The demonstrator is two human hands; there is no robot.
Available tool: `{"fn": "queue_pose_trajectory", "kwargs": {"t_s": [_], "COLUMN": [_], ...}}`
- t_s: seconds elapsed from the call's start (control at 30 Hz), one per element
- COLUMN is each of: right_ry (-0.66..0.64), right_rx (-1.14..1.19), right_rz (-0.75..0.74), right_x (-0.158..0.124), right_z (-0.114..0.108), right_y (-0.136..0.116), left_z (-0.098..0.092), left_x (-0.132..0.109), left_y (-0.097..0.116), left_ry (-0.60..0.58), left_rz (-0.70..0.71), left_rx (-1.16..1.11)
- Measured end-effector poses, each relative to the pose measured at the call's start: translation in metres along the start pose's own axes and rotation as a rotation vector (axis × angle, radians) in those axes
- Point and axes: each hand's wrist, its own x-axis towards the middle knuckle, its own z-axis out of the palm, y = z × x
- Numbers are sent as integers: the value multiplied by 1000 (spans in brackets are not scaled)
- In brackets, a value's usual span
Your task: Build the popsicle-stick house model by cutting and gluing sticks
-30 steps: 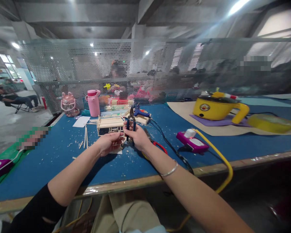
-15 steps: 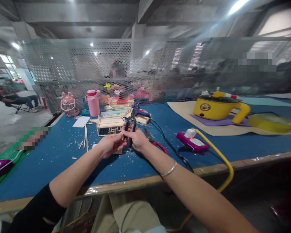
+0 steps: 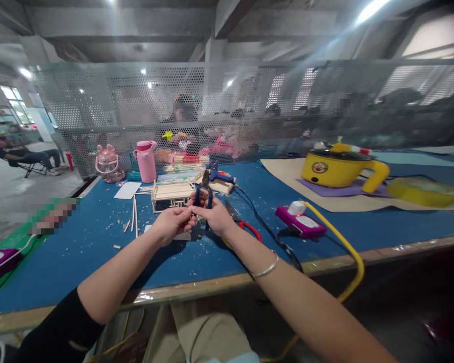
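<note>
My right hand [image 3: 216, 218] is closed around a pair of blue-handled pliers [image 3: 205, 180], whose dark jaws point up and away. Its fingertips meet those of my left hand [image 3: 172, 224], which is pinched shut. Whatever lies between the left fingertips is too small to make out. Just beyond both hands stands a small frame built of pale wooden sticks [image 3: 170, 191]. Loose wooden sticks [image 3: 135, 217] lie left of it, among scattered chips. Behind the pliers rests a blue glue gun [image 3: 221, 175].
Red-handled scissors [image 3: 252, 229] and a black cable lie right of my hands. Farther right are a purple power strip [image 3: 302, 222] with a yellow cord and a yellow electric pot [image 3: 333, 169]. A pink bottle [image 3: 147, 161] and a pink jug [image 3: 109, 164] stand at the back left, before a perforated screen.
The pliers have turned slightly in my right hand, their jaws shifting a little left and their handles spreading. My hands stay together at nearly the same spot.
</note>
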Motion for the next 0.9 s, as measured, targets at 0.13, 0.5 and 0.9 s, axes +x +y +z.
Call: {"fn": "queue_pose_trajectory", "kwargs": {"t_s": [0.13,0.5,0.9], "right_ry": [-44,110,141], "right_rx": [-117,-8,-90], "right_rz": [-71,-11,-62], "right_x": [1,-1,1], "right_z": [-3,1,1], "right_y": [3,0,0], "left_z": [-1,-10,-9], "left_x": [0,2,-3], "left_y": [0,-1,0], "left_ry": [2,-20,101], "left_rz": [-2,324,572], "left_rx": [33,575,913]}}
